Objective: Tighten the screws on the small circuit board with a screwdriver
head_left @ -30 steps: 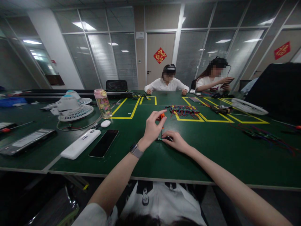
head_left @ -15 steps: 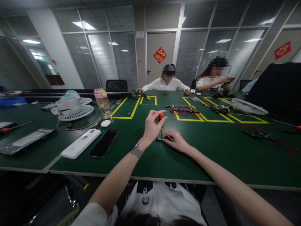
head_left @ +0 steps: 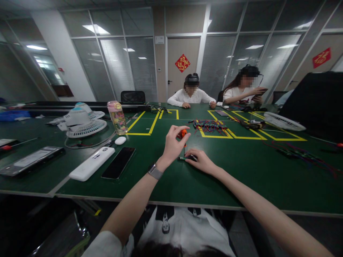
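My left hand (head_left: 174, 140) is closed around the orange handle of a screwdriver (head_left: 183, 133), held upright with its thin shaft pointing down. The tip meets a small green circuit board (head_left: 182, 158) lying on the table. From the right, my right hand (head_left: 200, 160) rests on the tabletop, its fingertips pinching the board's right end. Something dark shows under those fingers, too covered to name.
On the left of the green table (head_left: 150, 185) are a black phone (head_left: 119, 163), a white power bank (head_left: 92, 163), a water bottle (head_left: 118, 117) and white fans (head_left: 85, 121). Wired boards (head_left: 210, 125) lie beyond my hands. Two people sit (head_left: 191, 94) across the table.
My hands, the screwdriver and the board look almost unmoved. The person opposite has drawn one hand away from the cables, in toward the body.
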The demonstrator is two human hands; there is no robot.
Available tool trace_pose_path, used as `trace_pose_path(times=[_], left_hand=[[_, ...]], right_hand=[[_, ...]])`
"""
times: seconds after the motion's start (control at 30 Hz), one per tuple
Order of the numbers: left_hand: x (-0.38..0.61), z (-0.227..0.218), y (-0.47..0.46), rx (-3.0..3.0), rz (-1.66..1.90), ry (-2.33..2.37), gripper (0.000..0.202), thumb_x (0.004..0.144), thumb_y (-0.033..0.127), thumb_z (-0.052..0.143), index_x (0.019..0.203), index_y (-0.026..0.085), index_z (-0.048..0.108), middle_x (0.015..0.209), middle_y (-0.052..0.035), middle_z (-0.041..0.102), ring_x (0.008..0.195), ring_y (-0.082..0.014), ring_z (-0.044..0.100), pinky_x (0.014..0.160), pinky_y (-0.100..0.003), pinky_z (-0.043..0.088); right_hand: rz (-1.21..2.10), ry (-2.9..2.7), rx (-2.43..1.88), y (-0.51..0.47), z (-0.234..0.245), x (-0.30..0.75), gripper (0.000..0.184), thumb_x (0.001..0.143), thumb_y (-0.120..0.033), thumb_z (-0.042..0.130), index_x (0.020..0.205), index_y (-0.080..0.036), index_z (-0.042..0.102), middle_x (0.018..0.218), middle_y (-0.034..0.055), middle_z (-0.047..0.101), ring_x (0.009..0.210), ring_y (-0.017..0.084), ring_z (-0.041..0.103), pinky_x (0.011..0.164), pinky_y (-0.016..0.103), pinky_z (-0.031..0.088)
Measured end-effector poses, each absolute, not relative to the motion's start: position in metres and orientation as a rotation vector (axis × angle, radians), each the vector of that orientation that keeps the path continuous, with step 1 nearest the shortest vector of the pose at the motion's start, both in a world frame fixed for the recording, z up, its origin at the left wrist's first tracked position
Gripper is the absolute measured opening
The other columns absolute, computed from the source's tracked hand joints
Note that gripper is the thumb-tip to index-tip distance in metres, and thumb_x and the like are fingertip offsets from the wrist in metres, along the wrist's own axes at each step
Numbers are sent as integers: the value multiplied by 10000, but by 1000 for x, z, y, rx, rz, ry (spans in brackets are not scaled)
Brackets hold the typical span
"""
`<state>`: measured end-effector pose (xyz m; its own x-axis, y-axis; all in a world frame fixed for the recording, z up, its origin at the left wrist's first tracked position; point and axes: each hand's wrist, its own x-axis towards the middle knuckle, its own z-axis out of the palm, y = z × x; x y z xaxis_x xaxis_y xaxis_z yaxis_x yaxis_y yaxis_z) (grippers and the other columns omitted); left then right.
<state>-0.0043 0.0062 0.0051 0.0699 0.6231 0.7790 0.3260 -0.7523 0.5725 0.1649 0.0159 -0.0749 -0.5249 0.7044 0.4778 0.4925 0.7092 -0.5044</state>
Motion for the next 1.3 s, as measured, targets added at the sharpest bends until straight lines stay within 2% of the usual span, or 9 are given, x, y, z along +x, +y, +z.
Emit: trace_pose_path(times=[0.1, 0.23, 0.4, 0.5, 0.67, 0.8, 0.93, 1.17, 1.3], left_hand=[[-4, 6, 4, 2141, 1745, 984, 224, 829, 266, 635, 1047, 221, 654, 950, -33, 546, 848, -133, 571, 737, -229, 499], [-3, 4, 6, 2095, 1664, 840, 290, 932, 223, 454, 1195, 220, 576, 1121, -63, 582, 987, -149, 589, 824, -252, 500], [-3, 3, 7, 2060, 1702, 896, 258, 877, 237, 561, 1127, 212, 619, 971, -40, 598, 821, -121, 607, 725, -220, 517], [-4, 4, 7, 2106, 1732, 1007, 269, 833, 276, 627, 1097, 221, 641, 965, -39, 556, 837, -129, 585, 722, -227, 516], [-5, 1, 10, 2035, 1691, 875, 320, 932, 198, 426, 1220, 212, 564, 1156, -70, 581, 1014, -156, 592, 835, -261, 506], [-4, 0, 12, 2027, 1723, 855, 280, 902, 209, 503, 1165, 212, 600, 1019, -49, 616, 912, -141, 610, 763, -234, 513], [-6, 5, 8, 2092, 1778, 1005, 194, 832, 264, 629, 1017, 220, 671, 902, -27, 546, 819, -127, 566, 731, -226, 493], [-8, 0, 16, 1941, 1688, 903, 320, 949, 227, 398, 1219, 195, 567, 1057, -65, 602, 896, -134, 609, 810, -258, 491], [-7, 0, 16, 1962, 1687, 881, 289, 915, 260, 492, 1182, 206, 586, 983, -50, 611, 831, -129, 613, 740, -240, 505]], right_hand=[[405, -2239, -910, 15, -75, 165, 49, 813, -194, 626, 856, -190, 647, 909, 58, 669, 876, 207, 623, 815, 341, 486], [407, -2239, -907, 15, -74, 165, 48, 815, -197, 626, 857, -185, 647, 913, 61, 670, 875, 205, 623, 819, 340, 484], [413, -2241, -901, 15, -73, 166, 50, 815, -196, 625, 859, -190, 649, 921, 58, 670, 879, 201, 625, 819, 334, 486], [414, -2243, -905, 14, -73, 165, 55, 811, -192, 626, 860, -191, 650, 919, 58, 671, 877, 203, 624, 816, 340, 488], [410, -2246, -897, 15, -73, 166, 67, 812, -190, 622, 871, -186, 653, 922, 63, 671, 872, 200, 622, 821, 344, 489], [410, -2243, -891, 15, -74, 166, 72, 811, -185, 620, 874, -186, 656, 921, 63, 672, 872, 199, 624, 820, 338, 490], [404, -2244, -906, 15, -73, 166, 76, 814, -191, 620, 880, -187, 658, 922, 64, 672, 875, 203, 623, 821, 341, 489], [414, -2251, -903, 15, -72, 167, 78, 822, -219, 624, 881, -191, 666, 923, 63, 675, 880, 198, 628, 825, 334, 491], [426, -2254, -890, 15, -71, 167, 84, 825, -233, 628, 882, -188, 670, 925, 68, 677, 884, 203, 628, 832, 344, 490]])
